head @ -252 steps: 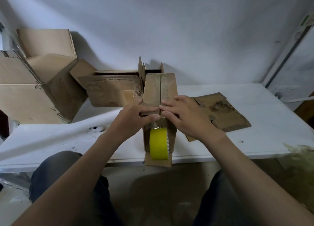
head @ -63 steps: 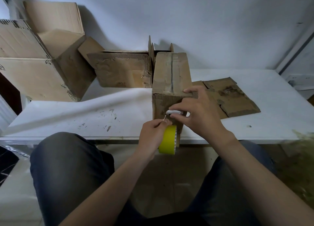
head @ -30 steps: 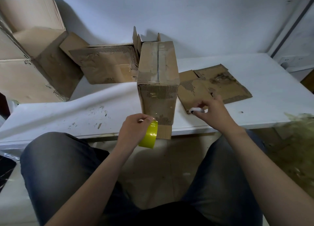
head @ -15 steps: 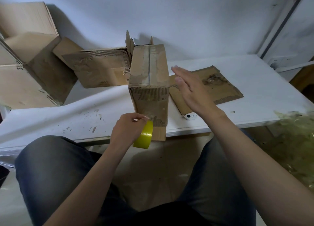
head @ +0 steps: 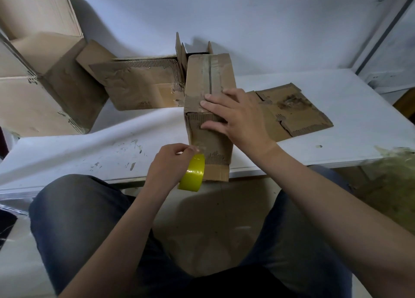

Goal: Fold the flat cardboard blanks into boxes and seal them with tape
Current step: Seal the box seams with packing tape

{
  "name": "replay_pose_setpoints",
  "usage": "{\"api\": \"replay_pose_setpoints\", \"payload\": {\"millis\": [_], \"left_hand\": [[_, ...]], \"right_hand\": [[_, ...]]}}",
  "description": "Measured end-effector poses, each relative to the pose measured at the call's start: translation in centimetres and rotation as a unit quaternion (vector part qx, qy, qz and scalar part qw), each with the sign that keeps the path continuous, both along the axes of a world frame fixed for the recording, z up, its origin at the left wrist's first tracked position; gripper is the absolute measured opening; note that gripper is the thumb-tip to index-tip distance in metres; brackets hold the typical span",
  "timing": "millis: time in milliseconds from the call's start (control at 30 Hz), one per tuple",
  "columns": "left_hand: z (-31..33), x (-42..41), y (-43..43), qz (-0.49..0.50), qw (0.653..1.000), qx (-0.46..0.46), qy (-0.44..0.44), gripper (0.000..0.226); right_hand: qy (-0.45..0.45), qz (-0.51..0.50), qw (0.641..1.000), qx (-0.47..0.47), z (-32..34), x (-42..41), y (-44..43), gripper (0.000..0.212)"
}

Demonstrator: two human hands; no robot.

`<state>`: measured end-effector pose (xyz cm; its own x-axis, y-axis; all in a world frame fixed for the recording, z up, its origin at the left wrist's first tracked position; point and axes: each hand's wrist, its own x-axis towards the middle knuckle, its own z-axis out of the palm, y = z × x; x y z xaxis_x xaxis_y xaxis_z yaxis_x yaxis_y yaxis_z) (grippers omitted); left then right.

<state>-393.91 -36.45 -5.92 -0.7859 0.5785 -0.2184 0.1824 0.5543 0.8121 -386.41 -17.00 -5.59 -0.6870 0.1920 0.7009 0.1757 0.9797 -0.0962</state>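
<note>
- Over the cardboard box's (head: 207, 77) near top edge, right hand (head: 238, 116) lies flat, fingers straight, pressing.
- Left hand (head: 167, 165) grips yellow tape roll (head: 193, 174), which is partly hidden behind curled fingers.

open boxes (head: 67, 84) crowding left, flattened blank (head: 292, 113) right, bare table (head: 89, 149) front-left

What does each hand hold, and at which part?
The left hand grips the yellow tape roll at its upper rim. The right hand holds nothing; it presses flat on the box at its near top edge.
</note>
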Motion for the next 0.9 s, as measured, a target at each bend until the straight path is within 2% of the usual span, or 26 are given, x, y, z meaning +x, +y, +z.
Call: {"api": "replay_pose_setpoints", "payload": {"millis": [133,233,333,467,600,667,767,800,900], "left_hand": [[0.2,0.1,-0.3,-0.006,1.000,0.013,-0.016,0.037],[0.6,0.2,-0.8,-0.007,0.999,0.037,-0.034,0.025],[1.5,0.6,-1.5,-0.022,0.992,0.078,-0.098,0.022],[3.4,1.5,-2.3,-0.027,0.976,0.138,-0.164,0.022],[4.8,2.1,-2.7,-0.008,0.959,0.184,-0.215,0.025],[5.5,2.4,-2.9,0.006,0.942,0.224,-0.250,0.028],[6.8,2.9,-3.0,0.011,0.919,0.272,-0.287,0.050],[7.1,3.0,-2.9,0.009,0.916,0.278,-0.291,0.047],[7.6,3.2,-2.6,0.048,0.923,0.269,-0.271,0.015]], "right_hand": [[-0.031,-0.053,0.995,0.076,-0.8,0.8,-0.7,0.070],[-0.039,-0.066,0.995,0.059,-1.8,1.3,-1.3,0.086],[-0.044,-0.060,0.997,0.035,-1.6,1.9,-1.7,0.084],[0.011,-0.049,0.997,-0.059,0.1,3.3,-3.7,0.057],[0.067,0.040,0.981,-0.176,2.1,5.2,-6.4,0.054],[0.031,0.076,0.969,-0.234,2.9,6.0,-7.5,0.066],[-0.071,0.081,0.951,-0.288,3.5,6.5,-8.8,0.083],[-0.087,0.079,0.949,-0.292,3.6,6.6,-9.0,0.083],[-0.103,0.074,0.946,-0.297,4.2,6.8,-9.0,0.074]]}}
